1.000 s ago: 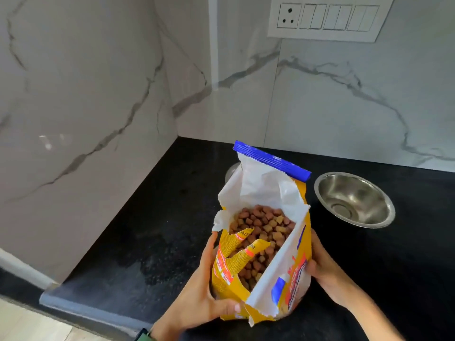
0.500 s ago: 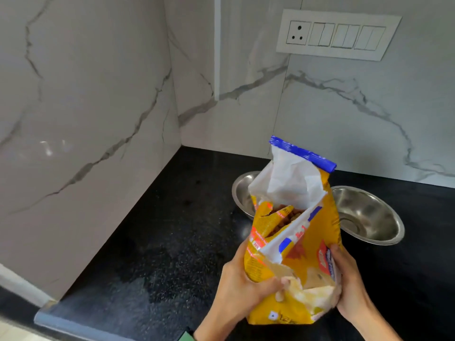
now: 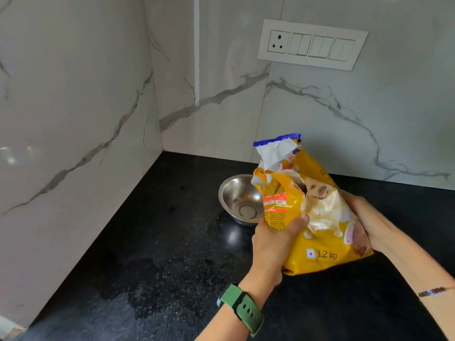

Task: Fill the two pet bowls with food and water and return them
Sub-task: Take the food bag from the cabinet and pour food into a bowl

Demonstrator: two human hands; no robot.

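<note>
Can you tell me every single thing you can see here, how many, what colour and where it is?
pet food bag: one, yellow with a blue top strip, torn open, tilted toward the bowl and held above the counter.
steel bowl: one in view, silver, on the counter behind the bag, partly hidden by it; no food seen inside.
counter: one, black and speckled, filling the lower part of the view.
marble walls: white with grey veins, behind and to the left of the counter.
switch panel: one, white, with a socket, high on the back wall.
watch: one, green strap, on the left wrist.
left hand: grips the bag's left side.
right hand: holds the bag's right side.
</note>
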